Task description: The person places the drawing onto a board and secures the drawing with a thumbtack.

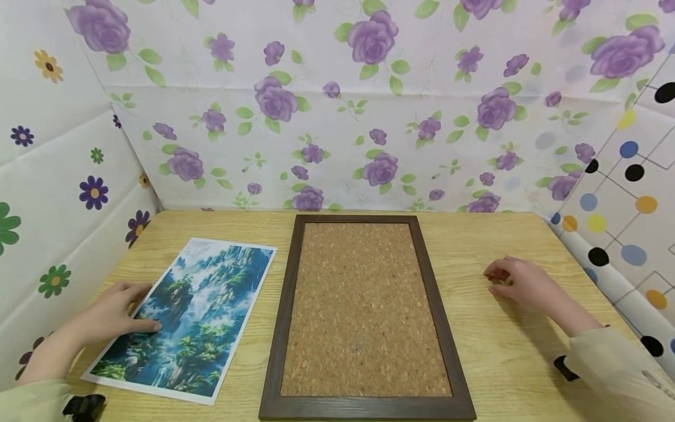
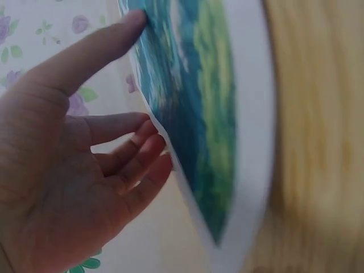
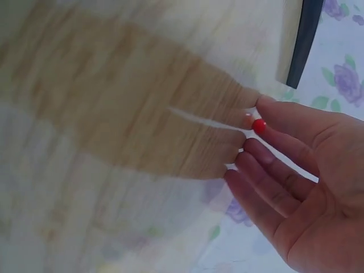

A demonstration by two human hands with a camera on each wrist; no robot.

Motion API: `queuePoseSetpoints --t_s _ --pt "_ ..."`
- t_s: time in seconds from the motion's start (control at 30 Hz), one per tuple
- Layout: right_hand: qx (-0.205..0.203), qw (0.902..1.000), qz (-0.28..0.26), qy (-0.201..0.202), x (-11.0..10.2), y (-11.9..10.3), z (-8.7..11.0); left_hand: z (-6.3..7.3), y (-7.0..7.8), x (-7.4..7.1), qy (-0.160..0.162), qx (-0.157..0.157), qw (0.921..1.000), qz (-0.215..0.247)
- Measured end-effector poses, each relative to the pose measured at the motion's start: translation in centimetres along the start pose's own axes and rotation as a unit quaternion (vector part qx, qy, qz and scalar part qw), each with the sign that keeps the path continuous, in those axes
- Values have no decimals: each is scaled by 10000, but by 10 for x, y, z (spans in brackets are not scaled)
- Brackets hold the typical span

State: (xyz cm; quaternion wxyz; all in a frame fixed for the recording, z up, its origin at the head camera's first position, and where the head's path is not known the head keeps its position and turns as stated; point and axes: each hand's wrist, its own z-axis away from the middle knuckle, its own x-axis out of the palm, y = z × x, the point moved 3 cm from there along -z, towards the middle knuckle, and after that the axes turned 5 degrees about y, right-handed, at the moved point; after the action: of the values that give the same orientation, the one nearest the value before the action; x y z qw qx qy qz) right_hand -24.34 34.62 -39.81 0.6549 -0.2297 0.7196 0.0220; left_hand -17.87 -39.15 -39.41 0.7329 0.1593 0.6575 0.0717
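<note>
A printed landscape picture (image 1: 211, 305) with a white border lies at the left of the table, showing misty mountains and trees. My left hand (image 1: 108, 313) is at its left side; the thumb (image 2: 96, 54) reaches over the printed face while the other fingers touch the paper's edge. To the right, my right hand (image 1: 527, 284) rests with its fingertips at the tabletop. A small, shiny red round object (image 3: 259, 125) sits between thumb and forefinger, which stand apart around it. Between the hands lies a dark-framed cork board (image 1: 364, 310).
The light wood-grain table (image 1: 490, 351) carries the board and picture. A wall covering with purple roses (image 1: 379, 170) stands behind the table. Flowered sheeting (image 1: 53, 176) flanks the left side and dotted sheeting (image 1: 633, 234) the right.
</note>
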Motion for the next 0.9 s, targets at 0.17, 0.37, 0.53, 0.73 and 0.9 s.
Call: queuePoseSetpoints --t_s 0.17,0.37,0.53,0.73,0.9 --pt "228 9993 -273 69 2 2 1 -2 -1 0 -114 -109 9998 88" --pt "359 9985 -369 174 3 4 2 -6 -3 -1 -368 -117 9984 417" --pt "478 9976 -458 177 3 7 1 -7 -3 -2 -596 -133 9962 623" --pt "428 9975 -513 239 1 8 1 -3 -2 -4 -444 -2 9970 637" --pt "441 9978 -435 237 0 9 0 -4 -8 -5 -364 103 9972 638"
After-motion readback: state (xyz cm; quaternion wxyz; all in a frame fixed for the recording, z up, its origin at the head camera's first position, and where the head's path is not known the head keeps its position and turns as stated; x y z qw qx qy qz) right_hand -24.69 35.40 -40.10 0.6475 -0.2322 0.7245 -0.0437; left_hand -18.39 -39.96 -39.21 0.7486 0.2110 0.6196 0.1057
